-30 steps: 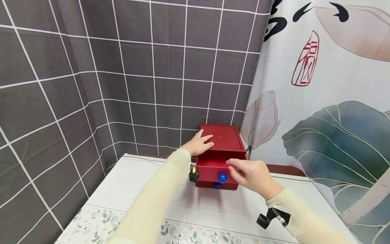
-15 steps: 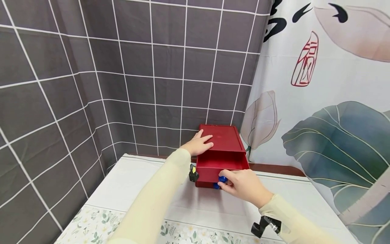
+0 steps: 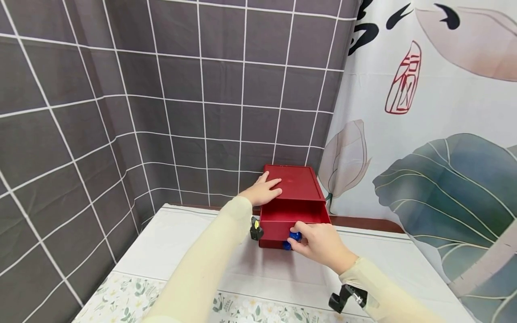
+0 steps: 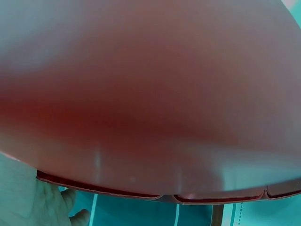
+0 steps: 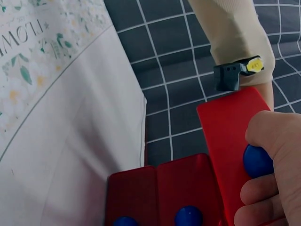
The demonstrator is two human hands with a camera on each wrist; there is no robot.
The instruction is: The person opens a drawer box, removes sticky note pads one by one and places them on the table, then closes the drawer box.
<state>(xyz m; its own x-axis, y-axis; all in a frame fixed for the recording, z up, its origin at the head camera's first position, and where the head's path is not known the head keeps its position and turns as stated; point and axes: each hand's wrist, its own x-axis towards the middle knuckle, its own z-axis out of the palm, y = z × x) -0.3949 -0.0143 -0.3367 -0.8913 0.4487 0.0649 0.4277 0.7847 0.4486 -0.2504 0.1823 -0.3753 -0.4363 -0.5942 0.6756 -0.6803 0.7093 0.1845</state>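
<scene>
A red drawer cabinet (image 3: 296, 181) stands against the back wall, its top drawer (image 3: 274, 231) pulled out and no contents visible in the part seen. My right hand (image 3: 325, 249) pinches that drawer's round blue knob (image 5: 257, 161) between thumb and fingers. Two pushed-in drawers (image 5: 183, 183) show in the right wrist view, each with a blue knob (image 5: 188, 216). On the cabinet's top left edge rests my left hand (image 3: 260, 193), fingers spread. The cabinet's side fills most of the left wrist view, with part of the left hand (image 4: 51, 202) at lower left.
The cabinet sits on a table with a white cloth (image 3: 190, 224), floral along its front. Dark grid-patterned fabric (image 3: 222, 89) hangs behind and at left; a white curtain printed with leaves (image 3: 448, 188) hangs at right. Each wrist bears a black camera mount (image 3: 348, 297).
My right hand has come down from above the opened drawer onto its blue knob and now grips it. The left hand stays on the cabinet top.
</scene>
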